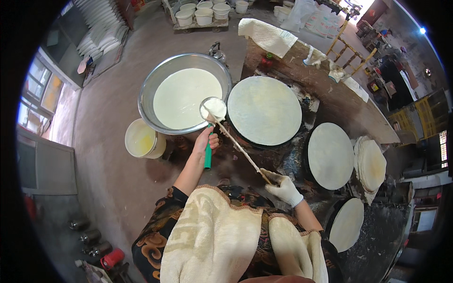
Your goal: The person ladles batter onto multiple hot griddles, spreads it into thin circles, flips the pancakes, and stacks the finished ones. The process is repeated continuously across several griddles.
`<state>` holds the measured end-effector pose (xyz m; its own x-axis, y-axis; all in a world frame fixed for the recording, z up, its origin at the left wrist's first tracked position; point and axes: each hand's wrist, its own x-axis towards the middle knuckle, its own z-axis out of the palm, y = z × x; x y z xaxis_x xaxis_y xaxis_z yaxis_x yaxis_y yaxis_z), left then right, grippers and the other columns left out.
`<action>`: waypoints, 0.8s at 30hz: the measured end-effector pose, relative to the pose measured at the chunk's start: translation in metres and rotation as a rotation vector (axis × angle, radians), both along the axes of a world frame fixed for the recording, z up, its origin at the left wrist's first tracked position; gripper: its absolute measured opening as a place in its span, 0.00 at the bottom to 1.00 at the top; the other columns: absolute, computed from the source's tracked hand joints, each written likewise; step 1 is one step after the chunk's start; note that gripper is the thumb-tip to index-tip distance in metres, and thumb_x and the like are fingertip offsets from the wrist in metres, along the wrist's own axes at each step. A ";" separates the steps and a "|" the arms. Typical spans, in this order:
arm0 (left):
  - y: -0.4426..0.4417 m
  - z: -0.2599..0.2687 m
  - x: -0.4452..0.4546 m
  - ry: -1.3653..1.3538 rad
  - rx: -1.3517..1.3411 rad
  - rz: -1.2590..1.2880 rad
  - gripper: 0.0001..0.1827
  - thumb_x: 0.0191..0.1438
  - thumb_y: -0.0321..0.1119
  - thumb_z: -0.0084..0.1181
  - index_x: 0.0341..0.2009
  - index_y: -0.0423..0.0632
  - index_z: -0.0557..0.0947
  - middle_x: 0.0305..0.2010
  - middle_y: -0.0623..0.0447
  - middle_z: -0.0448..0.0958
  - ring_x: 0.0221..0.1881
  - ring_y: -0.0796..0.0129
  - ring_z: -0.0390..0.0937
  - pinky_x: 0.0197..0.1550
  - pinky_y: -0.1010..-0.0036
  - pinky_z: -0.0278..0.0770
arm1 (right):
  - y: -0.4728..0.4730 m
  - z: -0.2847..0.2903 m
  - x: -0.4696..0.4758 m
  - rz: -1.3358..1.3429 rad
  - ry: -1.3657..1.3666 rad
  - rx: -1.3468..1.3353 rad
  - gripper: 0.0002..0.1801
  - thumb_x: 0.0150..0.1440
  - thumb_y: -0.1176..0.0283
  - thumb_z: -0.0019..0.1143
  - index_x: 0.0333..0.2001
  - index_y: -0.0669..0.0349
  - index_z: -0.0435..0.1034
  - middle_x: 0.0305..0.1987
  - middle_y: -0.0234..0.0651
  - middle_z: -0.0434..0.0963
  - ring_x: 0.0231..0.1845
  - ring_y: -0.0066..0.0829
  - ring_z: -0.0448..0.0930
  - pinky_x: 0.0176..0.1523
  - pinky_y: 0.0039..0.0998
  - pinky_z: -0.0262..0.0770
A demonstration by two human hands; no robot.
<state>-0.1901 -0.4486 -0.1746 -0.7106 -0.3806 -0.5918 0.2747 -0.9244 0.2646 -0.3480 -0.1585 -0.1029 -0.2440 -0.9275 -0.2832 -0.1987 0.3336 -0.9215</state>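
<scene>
My bare left hand (205,141) grips the green handle of a ladle (208,155). The ladle's round bowl holds white batter (214,109) over the near right rim of a wide metal basin (148,115), in which more white batter (187,99) lies. In a white knit glove, my right hand (282,187) holds the lower end of a thin batter-coated stick (244,152). Its far end reaches the ladle's bowl; whether it touches, I cannot tell. Right of the basin, a round griddle (264,109) is covered by a pale, thin sheet of batter.
Two more covered griddles (331,155) (347,224) stand to the right, beside stacked flatbreads (370,164). A white bucket (141,138) with yellowish contents stands left of the basin. Behind the griddles runs a low partition (318,78) draped with cloths. A cart (201,24) carries several buckets.
</scene>
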 end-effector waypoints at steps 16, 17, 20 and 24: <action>-0.013 0.100 0.036 0.282 -0.089 0.132 0.24 0.60 0.43 0.38 0.13 0.51 0.60 0.08 0.60 0.52 0.06 0.77 0.51 0.06 0.83 0.52 | -0.111 -0.056 -0.137 -0.269 0.631 0.225 0.24 0.54 0.56 0.41 0.51 0.57 0.65 0.35 0.48 0.75 0.36 0.43 0.75 0.40 0.37 0.70; -0.013 0.093 0.040 0.202 -0.038 0.153 0.24 0.60 0.44 0.39 0.12 0.52 0.59 0.08 0.60 0.52 0.06 0.76 0.51 0.06 0.82 0.52 | -0.123 -0.053 -0.128 -0.223 0.687 0.281 0.24 0.54 0.56 0.40 0.51 0.57 0.65 0.39 0.50 0.74 0.41 0.45 0.74 0.45 0.39 0.69; -0.011 0.067 0.052 0.198 0.136 0.135 0.23 0.59 0.44 0.40 0.13 0.52 0.60 0.08 0.60 0.53 0.07 0.76 0.50 0.07 0.82 0.53 | -0.138 -0.053 -0.118 -0.095 0.767 0.440 0.23 0.55 0.57 0.38 0.50 0.58 0.65 0.43 0.52 0.73 0.44 0.49 0.74 0.49 0.41 0.68; -0.005 0.048 0.062 0.243 0.145 0.061 0.23 0.59 0.43 0.41 0.13 0.52 0.60 0.08 0.61 0.53 0.07 0.76 0.51 0.08 0.83 0.53 | -0.130 -0.043 -0.107 -0.070 0.747 0.433 0.23 0.56 0.58 0.35 0.51 0.58 0.64 0.42 0.53 0.73 0.43 0.50 0.74 0.48 0.42 0.68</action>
<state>-0.1283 -0.4531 -0.1261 -0.8167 -0.3505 -0.4583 0.3698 -0.9277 0.0505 -0.4547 -0.2889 -0.1457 -0.5596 -0.7510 -0.3505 -0.6674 0.6591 -0.3466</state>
